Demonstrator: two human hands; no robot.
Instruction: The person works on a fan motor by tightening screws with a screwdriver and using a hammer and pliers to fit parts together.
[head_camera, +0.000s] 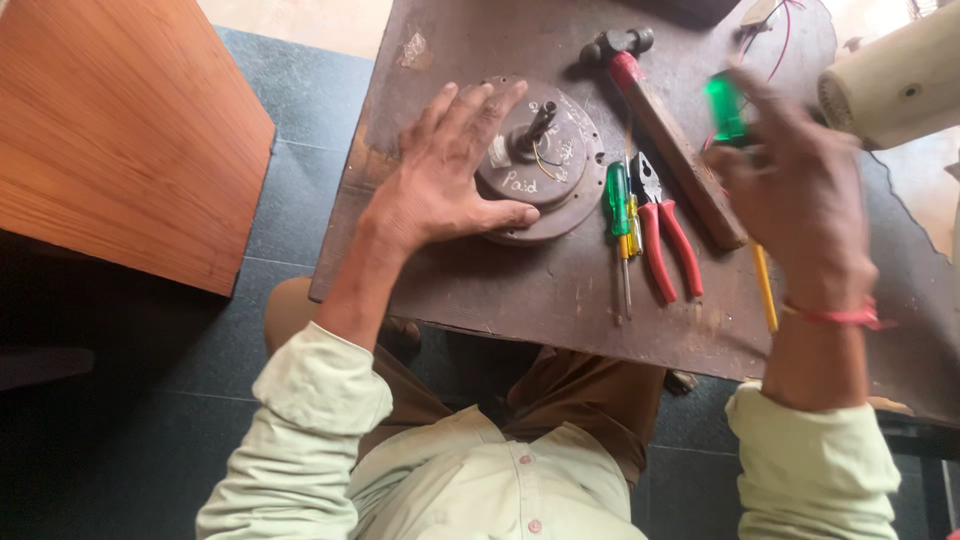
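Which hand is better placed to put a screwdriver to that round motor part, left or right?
Probably the right hand: it already grips a green-handled screwdriver, raised above the table. The left hand lies flat, fingers spread, on the round motor part, steadying it.

Dark grey tiled floor (300, 110); worn, scuffed brown worktable (470, 290); reddish-orange wooden cabinet (120, 130) to its left, well apart; paler floor (300, 18) beyond; soft daylight.

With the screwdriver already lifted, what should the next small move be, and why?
Probably bring the green-handled screwdriver in the right hand across to the round motor housing: the left hand lies spread on it, steadying it, and its shaft points up.
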